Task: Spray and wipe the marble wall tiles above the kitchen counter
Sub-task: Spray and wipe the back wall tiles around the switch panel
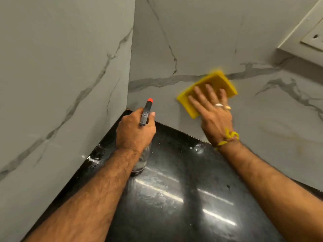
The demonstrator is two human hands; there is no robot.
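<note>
The grey-veined white marble wall tiles (201,41) meet in a corner above the counter. My right hand (213,110) lies flat with fingers spread on a folded yellow cloth (216,81), pressing it against the back wall just above the counter; the cloth's edges are blurred. My left hand (135,130) is closed around a clear spray bottle (142,159) with a black head and red nozzle (150,100), held near the corner. The nozzle points toward the back wall. The bottle's lower part shows below my wrist.
A glossy black counter (174,198) with wet smears and white specks fills the lower middle. The left marble wall (61,84) runs close beside my left arm. A white switch plate and cabinet edge (311,39) sit at the upper right.
</note>
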